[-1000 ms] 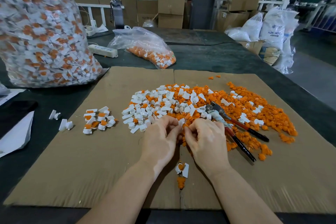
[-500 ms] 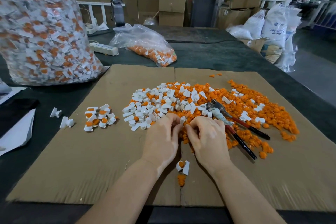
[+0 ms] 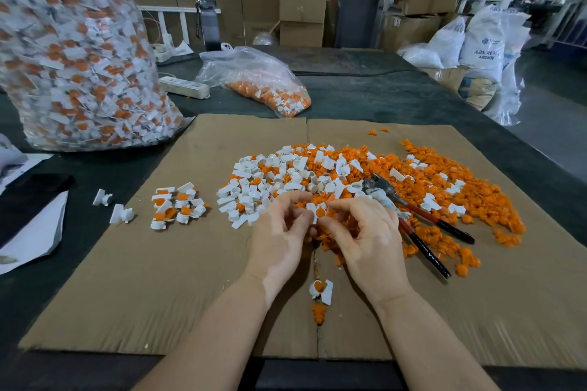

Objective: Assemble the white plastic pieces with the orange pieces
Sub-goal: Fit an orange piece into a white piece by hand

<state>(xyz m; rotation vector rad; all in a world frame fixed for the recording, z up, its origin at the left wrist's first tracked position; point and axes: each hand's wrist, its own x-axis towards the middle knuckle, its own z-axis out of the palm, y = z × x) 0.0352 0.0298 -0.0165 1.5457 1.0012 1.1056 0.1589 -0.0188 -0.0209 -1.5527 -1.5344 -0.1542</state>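
Left hand (image 3: pixel 279 233) and right hand (image 3: pixel 365 235) meet over the near edge of the loose pile, fingertips pinched together on one small piece (image 3: pixel 316 213) held between them. Piece is white plastic with an orange insert showing on its right side; flat white tab toward the left hand. Left thumb and forefinger curl round the white part; right forefinger and thumb pinch at the orange side. Remaining fingers of both hands loosely curled. Both forearms bare, coming in from the bottom edge and angling toward each other, wrists above the cardboard sheet (image 3: pixel 158 279).

Just below the hands, on the cardboard seam: one joined white-and-orange piece (image 3: pixel 321 290), a few orange bits beside it.

Beyond the fingertips: mixed heap, white pieces (image 3: pixel 270 181) mostly left, orange pieces (image 3: pixel 444 187) mostly right. Pliers (image 3: pixel 413 216) with red-and-black handles lie on the orange side, just right of the right hand.

Left on the cardboard: small cluster of assembled pieces (image 3: pixel 174 205); two white pieces (image 3: pixel 114 206) lie off the sheet on the dark table (image 3: pixel 381 95).

Farther back: large clear bag (image 3: pixel 73 51) of white-and-orange parts at left, smaller bag (image 3: pixel 260 82) at centre, white power strip (image 3: pixel 184 87) between them.
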